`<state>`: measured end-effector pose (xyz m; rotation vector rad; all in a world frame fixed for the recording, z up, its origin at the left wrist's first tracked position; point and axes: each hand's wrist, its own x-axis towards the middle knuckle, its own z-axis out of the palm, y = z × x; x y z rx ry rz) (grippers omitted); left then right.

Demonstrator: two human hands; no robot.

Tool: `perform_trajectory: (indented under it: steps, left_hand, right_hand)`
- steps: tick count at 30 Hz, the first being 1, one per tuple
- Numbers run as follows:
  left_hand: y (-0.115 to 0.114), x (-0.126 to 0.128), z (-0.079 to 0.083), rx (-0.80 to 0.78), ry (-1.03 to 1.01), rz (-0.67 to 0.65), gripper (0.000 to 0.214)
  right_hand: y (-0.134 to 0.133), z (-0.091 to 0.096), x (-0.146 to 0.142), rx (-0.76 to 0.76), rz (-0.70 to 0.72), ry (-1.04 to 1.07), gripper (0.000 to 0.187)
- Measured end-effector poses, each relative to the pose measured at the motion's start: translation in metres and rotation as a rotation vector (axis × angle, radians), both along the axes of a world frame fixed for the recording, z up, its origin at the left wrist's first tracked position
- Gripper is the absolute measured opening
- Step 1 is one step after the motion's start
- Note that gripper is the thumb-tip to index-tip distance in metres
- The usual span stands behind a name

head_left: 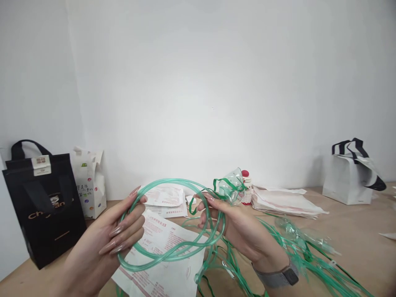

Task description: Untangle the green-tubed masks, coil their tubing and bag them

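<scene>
Black bag (43, 206): stands at the table's (355, 231) far left.
Left hand (108, 237): fingers stretched out, thumb pinching the coil's left side against them.
Green tubing (182, 247): held up between both hands, above a printed wrapper (161, 276).
Progress: several loops look wound, but a tail end (199, 276) hangs loose, so the coiling seems partly done.
Right hand (235, 227): fingers curled around the loops' right side, with the clear mask (232, 185) just above.
Loose tubing (309, 255): lies tangled and uncoiled on the table.
White bag (346, 181): stands at the far right.
</scene>
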<state>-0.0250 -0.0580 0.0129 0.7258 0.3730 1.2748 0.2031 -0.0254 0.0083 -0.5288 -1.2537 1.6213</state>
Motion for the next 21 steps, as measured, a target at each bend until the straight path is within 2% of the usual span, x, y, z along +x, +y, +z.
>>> perform_trajectory:
  steps: [10,18,21]
  left_hand:
    - [-0.002,0.004,0.003,0.037,0.147,0.172,0.022]
    - [-0.008,-0.003,0.009,0.027,-0.052,0.07,0.03]
    - [-0.01,-0.005,0.01,0.022,-0.048,0.08,0.021]
  right_hand:
    - [-0.003,0.002,0.0,-0.082,0.028,0.065,0.016]
    - [-0.004,0.001,0.003,-0.104,0.083,0.129,0.013]
    - [-0.004,0.002,0.003,-0.091,0.106,0.136,0.013]
